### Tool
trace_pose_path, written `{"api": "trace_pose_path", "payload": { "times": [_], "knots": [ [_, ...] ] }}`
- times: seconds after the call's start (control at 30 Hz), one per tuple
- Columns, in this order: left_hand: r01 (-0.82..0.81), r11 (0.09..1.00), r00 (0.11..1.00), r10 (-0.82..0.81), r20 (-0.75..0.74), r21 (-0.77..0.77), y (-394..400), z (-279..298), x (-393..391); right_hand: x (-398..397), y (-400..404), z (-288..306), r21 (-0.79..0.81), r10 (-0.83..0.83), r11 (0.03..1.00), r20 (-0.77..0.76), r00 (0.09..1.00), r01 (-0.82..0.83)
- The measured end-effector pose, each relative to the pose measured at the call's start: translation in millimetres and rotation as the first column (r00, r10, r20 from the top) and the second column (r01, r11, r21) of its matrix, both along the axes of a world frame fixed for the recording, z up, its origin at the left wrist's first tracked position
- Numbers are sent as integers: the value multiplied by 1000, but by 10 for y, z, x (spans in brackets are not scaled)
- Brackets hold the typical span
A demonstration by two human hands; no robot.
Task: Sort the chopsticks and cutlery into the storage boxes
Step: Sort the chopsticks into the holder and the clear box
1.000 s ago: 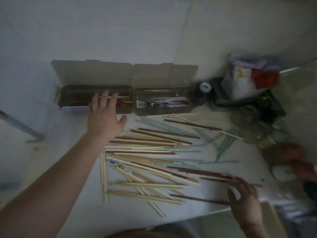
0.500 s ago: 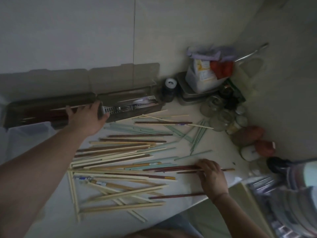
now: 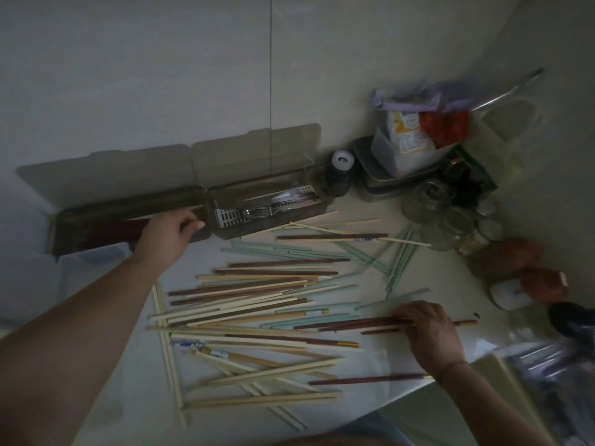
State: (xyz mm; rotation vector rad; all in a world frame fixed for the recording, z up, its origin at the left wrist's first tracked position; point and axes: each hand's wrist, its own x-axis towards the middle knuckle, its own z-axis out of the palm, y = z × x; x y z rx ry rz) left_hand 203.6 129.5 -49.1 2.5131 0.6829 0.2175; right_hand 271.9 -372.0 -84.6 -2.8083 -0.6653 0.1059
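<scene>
Two brown storage boxes stand at the wall with lids open. The left box [image 3: 96,233] holds dark red chopsticks; the right box [image 3: 248,232] holds forks and other metal cutlery. My left hand [image 3: 169,233] grips the front wall of the left box at its right end. A loose pile of chopsticks [image 3: 257,304], pale wood, dark brown and light green, covers the white counter. My right hand [image 3: 431,333] sits at the pile's right side, fingers curled over a few dark brown chopsticks [image 3: 354,324].
A dark jar with a white cap [image 3: 341,170], a metal tray carrying a plastic tub [image 3: 402,146] and glass jars [image 3: 450,220] crowd the back right corner. The counter edge [image 3: 402,397] runs close under my right hand. A clear plastic bin [image 3: 93,262] lies under the left box.
My left hand went from open above the left box to curled on its front wall. My right hand slid onto the dark brown chopsticks and closed its fingers. The view swung right.
</scene>
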Motion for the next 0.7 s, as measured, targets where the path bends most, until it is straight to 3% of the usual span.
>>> {"api": "trace_pose_path", "payload": {
  "times": [0.17,0.33,0.4,0.47,0.57,0.63,0.7],
  "knots": [
    [-48,997,997,51,51,-54,103,-24,51,44,7,53,27,46,999,47,998,-47],
    [-180,984,975,180,134,-18,68,85,41,172,-28,176,182,59,980,130,990,-82],
    [-85,993,972,65,228,78,-91,183,-36,277,93,249,218,70,971,123,990,-96],
    [124,977,948,-168,271,171,-359,309,-124,327,357,346,213,90,970,129,988,-116],
    [474,816,834,-537,130,331,-772,452,-181,331,967,453,251,187,942,161,969,-223],
    [557,735,782,-620,53,386,-923,486,-184,279,1396,547,281,250,911,202,947,-301],
    [551,747,774,-624,109,371,-911,512,-217,215,1757,617,352,284,871,209,936,-343]
  ]
}}
